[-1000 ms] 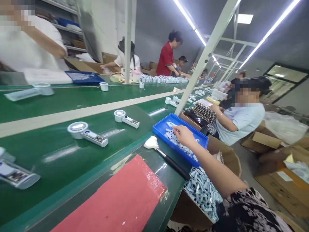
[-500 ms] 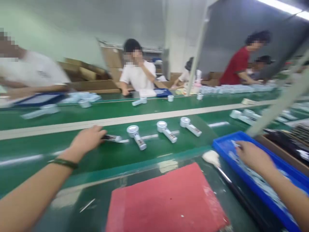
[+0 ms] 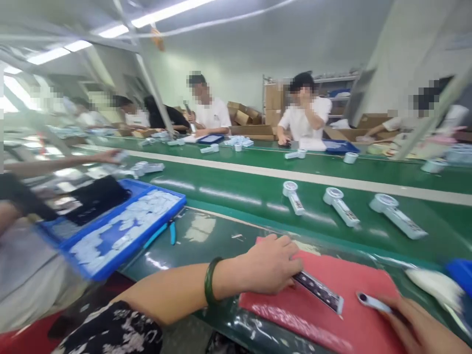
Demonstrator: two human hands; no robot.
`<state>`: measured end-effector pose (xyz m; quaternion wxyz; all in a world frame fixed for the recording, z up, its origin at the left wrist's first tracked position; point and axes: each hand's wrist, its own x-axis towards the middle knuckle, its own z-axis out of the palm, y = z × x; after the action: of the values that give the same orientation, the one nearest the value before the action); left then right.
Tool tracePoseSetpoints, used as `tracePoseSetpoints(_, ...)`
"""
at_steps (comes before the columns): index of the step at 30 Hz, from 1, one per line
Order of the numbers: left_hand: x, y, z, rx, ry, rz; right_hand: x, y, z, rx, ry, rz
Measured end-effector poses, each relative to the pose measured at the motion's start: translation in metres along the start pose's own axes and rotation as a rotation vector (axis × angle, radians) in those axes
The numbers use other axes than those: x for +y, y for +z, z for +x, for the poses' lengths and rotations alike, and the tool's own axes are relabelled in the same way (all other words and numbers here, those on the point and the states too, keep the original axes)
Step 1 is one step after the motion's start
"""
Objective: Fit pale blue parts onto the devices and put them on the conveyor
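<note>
Fingers of the left hand [image 3: 271, 263] pin a handheld device [image 3: 320, 292] flat on the red mat [image 3: 346, 319]. Its long side points to 4 o'clock, toward the right hand [image 3: 420, 330], which pinches a small white part [image 3: 373, 302].

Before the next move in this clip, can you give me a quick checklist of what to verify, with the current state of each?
1. Left hand has the device held down on the red mat: ok.
2. Right hand grips the small white part: ok.
3. Part lined up with the device's end: not ok, a gap shows between them.
4. Device lies flat on the mat: ok.
5. Device's round head intact: cannot tell, hidden under the left hand.
6. Brush lies apart from both hands: ok.
</note>
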<state>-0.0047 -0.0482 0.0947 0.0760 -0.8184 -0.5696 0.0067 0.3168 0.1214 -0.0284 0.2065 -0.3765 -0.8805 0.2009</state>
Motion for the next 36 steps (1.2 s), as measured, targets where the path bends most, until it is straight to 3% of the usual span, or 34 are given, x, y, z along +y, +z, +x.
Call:
tracePoseSetpoints(3,0.012,0.027,0.008,0.036,0.011,-0.094,-0.052,-0.033,-0.004,-0.026,0.089,0.025)
tracePoseSetpoints(5,0.011,0.042,0.014,0.06,0.003,-0.154,-0.087,-0.039,0.0,-0.046,0.099,0.052)
tracePoseSetpoints(9,0.001,0.052,0.017,0.073,0.0,-0.408,-0.137,-0.022,0.013,-0.098,0.027,0.118)
tracePoseSetpoints(13,-0.004,0.048,0.01,0.108,-0.007,-0.675,-0.165,-0.002,0.019,-0.138,-0.087,-0.009)
tracePoseSetpoints(18,0.002,0.048,0.013,0.121,-0.026,-0.702,-0.172,0.003,0.02,-0.157,-0.091,-0.111)
tracePoseSetpoints(24,0.006,0.046,0.016,0.131,-0.029,-0.706,-0.155,0.011,0.02,-0.123,0.048,0.25)
tracePoseSetpoints(28,0.01,0.04,0.007,0.144,0.038,-0.689,-0.147,0.015,0.015,-0.247,0.059,0.469)
tracePoseSetpoints(32,0.021,0.038,-0.003,0.078,0.006,-0.575,-0.153,0.011,0.009,-0.369,-0.02,0.331)
tracePoseSetpoints(36,0.03,0.041,-0.005,0.064,-0.015,-0.471,-0.159,0.014,0.007,-0.321,-0.06,0.228)
